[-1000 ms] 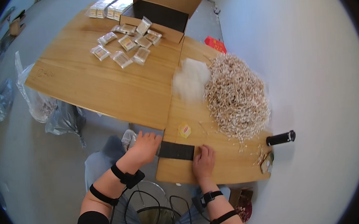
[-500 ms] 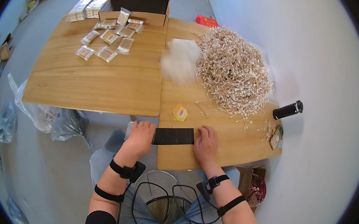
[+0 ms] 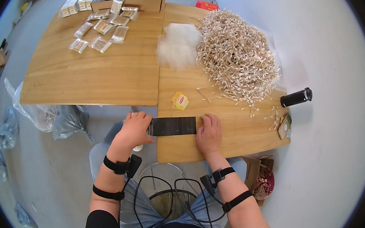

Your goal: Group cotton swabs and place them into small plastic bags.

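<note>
A flat black strip (image 3: 173, 126) lies across the near left part of the wooden table, its left end reaching the table's edge. My left hand (image 3: 134, 130) is at that end, just off the table, fingers curled round something mostly hidden. A small piece of a whitish round thing (image 3: 138, 148) peeks out below the palm. Against the strip's right end rests my right hand (image 3: 209, 134), its bent fingers close together; what lies under the fingertips is hidden. Yellow printed cards (image 3: 179, 101) lie just beyond the strip.
A large heap of cotton swabs (image 3: 238, 56) covers the right table beside clear plastic bags (image 3: 179, 45). Packed swab bags (image 3: 103, 27) and a cardboard box (image 3: 150, 5) sit far left. A black cylinder (image 3: 296, 97) stands out at right. Cables (image 3: 173, 187) hang over my lap.
The table and its things appear higher in the picture. My left hand sits slightly farther left, its thumb now apart from the fingers, and the whitish round thing shows beneath it. My right hand stays by the strip.
</note>
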Motion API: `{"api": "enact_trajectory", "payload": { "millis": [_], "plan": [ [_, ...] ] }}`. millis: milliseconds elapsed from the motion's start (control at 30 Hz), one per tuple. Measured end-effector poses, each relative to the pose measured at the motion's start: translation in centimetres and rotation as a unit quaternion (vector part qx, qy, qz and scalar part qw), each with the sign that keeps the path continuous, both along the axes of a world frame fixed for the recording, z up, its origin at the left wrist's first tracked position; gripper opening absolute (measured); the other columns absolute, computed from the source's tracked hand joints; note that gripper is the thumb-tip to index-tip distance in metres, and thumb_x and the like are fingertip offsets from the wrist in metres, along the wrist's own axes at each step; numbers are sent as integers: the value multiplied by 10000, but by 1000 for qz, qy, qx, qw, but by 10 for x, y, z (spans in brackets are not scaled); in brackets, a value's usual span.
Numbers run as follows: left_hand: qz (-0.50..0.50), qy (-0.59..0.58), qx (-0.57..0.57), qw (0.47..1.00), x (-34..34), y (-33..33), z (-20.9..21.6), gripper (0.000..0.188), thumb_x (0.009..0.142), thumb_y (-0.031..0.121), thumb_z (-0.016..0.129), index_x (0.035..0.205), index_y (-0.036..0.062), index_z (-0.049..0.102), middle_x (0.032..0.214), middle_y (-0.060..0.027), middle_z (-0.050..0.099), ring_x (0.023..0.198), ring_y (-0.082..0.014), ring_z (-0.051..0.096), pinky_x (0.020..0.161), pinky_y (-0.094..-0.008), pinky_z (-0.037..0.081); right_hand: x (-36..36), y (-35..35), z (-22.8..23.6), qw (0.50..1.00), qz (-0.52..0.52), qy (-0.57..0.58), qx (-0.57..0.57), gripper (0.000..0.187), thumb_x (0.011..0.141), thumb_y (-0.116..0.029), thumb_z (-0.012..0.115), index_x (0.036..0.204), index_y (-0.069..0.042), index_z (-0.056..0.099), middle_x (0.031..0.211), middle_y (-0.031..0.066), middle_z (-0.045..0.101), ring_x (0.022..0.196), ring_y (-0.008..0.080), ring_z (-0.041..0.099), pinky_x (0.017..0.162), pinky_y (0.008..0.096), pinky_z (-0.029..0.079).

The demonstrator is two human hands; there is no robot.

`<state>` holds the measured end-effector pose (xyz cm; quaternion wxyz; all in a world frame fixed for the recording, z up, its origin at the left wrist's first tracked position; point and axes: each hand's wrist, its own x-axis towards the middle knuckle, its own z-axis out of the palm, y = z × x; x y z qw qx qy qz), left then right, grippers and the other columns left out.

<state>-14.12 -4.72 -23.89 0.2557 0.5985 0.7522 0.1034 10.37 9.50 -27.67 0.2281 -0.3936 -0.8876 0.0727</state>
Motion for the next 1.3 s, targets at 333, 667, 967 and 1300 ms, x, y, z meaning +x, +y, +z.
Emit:
{"api": "enact_trajectory", "payload": {
  "millis": [333, 667, 967, 1300],
  "plan": [
    [-20, -51, 22, 998, -2, 4, -6, 720, 607, 156, 881, 1241, 52, 555, 1134, -146, 598, 1126, -364, 542, 987, -454, 410, 1, 1, 1, 1000, 2, -8, 4, 341, 758, -41, 611, 1099, -53, 598, 1187, 129, 583, 1184, 348, 518, 1008, 460, 413],
    [2, -19, 79, 997, 14, 1, 14, 706, 662, 94, 794, 1297, 16, 494, 1143, -165, 579, 1166, -368, 518, 1056, -476, 382, 0, 2, 1, 1000, 3, -4, 10, 347, 747, -21, 605, 1093, -46, 597, 1173, 137, 587, 1158, 358, 529, 995, 466, 425],
    [-40, 42, 140, 989, 38, 19, -9, 706, 693, 129, 781, 1326, 23, 485, 1160, -133, 583, 1195, -309, 521, 1132, -519, 315, -1, 2, 2, 999, 24, 8, 21, 335, 750, 24, 583, 1079, -33, 595, 1156, 171, 584, 1128, 381, 540, 981, 478, 435],
    [-50, 71, 221, 971, 56, 20, -26, 607, 732, 222, 782, 1253, 31, 537, 1261, -112, 597, 1274, -264, 506, 1149, -476, 309, -1, 1, 3, 999, 31, 1, 16, 320, 763, 53, 561, 1075, -12, 591, 1158, 180, 587, 1118, 393, 543, 969, 481, 444]
  ]
}}
